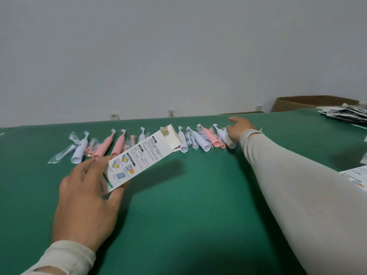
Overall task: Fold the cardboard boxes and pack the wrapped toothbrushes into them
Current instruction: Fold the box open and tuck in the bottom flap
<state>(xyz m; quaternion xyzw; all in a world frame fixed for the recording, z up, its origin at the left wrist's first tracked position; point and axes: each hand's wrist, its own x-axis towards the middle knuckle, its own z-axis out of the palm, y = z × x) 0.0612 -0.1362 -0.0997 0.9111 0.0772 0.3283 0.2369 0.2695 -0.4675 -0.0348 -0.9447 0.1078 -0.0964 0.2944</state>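
Beyond the box (139,157), I note the row of wrapped toothbrushes (186,138) lying across the green table (188,195), long axes running toward me. My left hand (87,199) grips the box's closed end, open mouth angled up toward that row. My right hand (238,130), arm fully extended, closes on a white toothbrush (226,138) right of the box; grasp looks partial.

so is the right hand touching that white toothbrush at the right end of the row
Touching. The head view shows the right hand with fingers curled onto the white toothbrush at the row's right end, no gap visible between them.
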